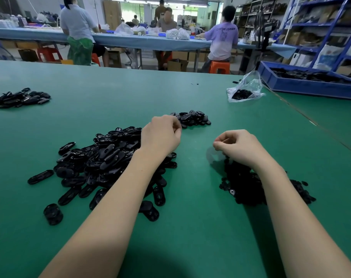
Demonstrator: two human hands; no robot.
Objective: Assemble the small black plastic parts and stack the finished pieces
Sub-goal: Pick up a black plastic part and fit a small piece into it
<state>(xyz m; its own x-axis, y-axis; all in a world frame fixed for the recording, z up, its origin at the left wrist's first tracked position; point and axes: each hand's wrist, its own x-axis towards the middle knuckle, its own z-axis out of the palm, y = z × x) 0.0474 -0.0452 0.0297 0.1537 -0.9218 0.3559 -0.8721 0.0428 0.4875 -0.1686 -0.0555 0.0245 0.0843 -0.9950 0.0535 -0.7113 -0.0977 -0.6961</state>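
On the green work mat, two bare hands are held side by side between the heaps of parts. The left hand is seen from the back, its fingers curled under with the tips pinched together near the thumb; whether a small part is held there cannot be told, as nothing dark shows between the tips. The right hand is likewise curled, thumb and forefinger closed together, and its contents are equally hidden. The large heap of glossy black oblong plastic shells lies under and to the left of the left forearm, their long axes pointing every way. The heap of small black round plastic pieces lies directly under the right wrist, so the right hand is the nearer one to it. A smaller pile of black oblong pieces, probably the finished ones, lies just beyond the left knuckles, so stacking would fall to the left hand
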